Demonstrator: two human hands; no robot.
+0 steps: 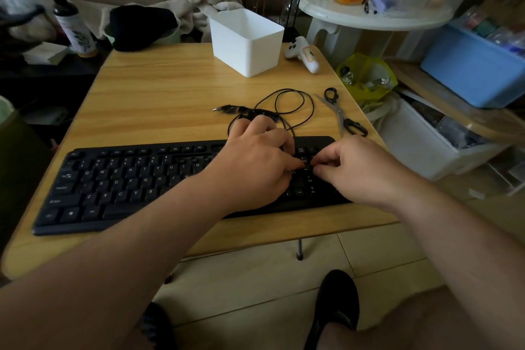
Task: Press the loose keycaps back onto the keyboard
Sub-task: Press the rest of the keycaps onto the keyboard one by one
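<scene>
A black keyboard (pixel 127 179) lies along the front of the wooden table (pixel 159 88). Both hands hover over its right end, at the number pad (pixel 308 182). My right hand (pixel 360 170) has its fingers curled, and its thumb and forefinger pinch a small black keycap (pixel 312 164) just above the pad. My left hand (pixel 255 156) lies knuckles up with curled fingers, its thumb tip reaching to that same keycap. Whatever is under the left palm and fingers is hidden, as are the keys below both hands.
Behind the hands lies a coiled black cable (pixel 284 105) with its plug, and scissors (pixel 341 113) are at the right edge. A white bin (pixel 247 40) and a white controller (pixel 302 54) stand at the back. Boxes and a bag crowd the floor on the right.
</scene>
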